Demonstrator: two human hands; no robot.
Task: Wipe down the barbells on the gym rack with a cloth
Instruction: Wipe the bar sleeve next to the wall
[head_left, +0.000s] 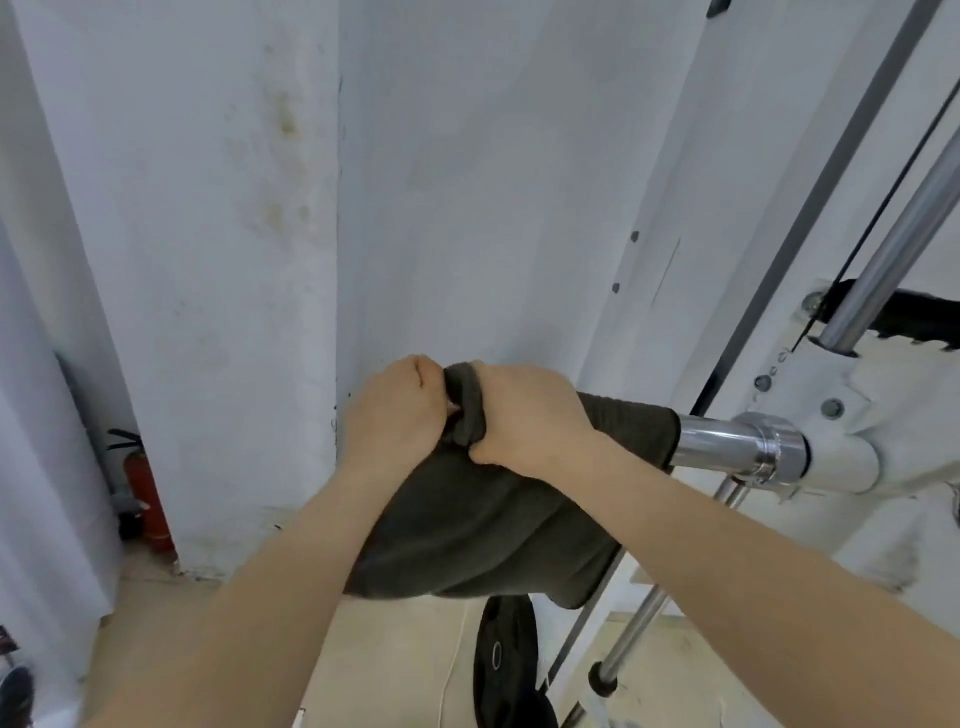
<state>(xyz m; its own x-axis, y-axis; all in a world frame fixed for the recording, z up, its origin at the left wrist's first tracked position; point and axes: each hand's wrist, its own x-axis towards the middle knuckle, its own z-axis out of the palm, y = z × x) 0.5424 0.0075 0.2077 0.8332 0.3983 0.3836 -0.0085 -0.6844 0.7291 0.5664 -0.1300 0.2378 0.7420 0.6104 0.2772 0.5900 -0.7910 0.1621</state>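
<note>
Gripping the dark cloth (483, 519) bunched over the barbell (727, 441) sleeve end, both hands, left (395, 415) and right (524, 421), clench to rub it.

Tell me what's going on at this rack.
A person is wiping a barbell with a dark cloth. Both the left hand and the right hand grip the cloth, bunched round the bar's free end, with the rest hanging below. Bare chrome shows between the cloth and the white rack. A black weight plate sits on the floor beneath.

Barbell (727, 441) end hidden under cloth (493, 519), weight plate (506, 660) seemingly cropped below
</note>
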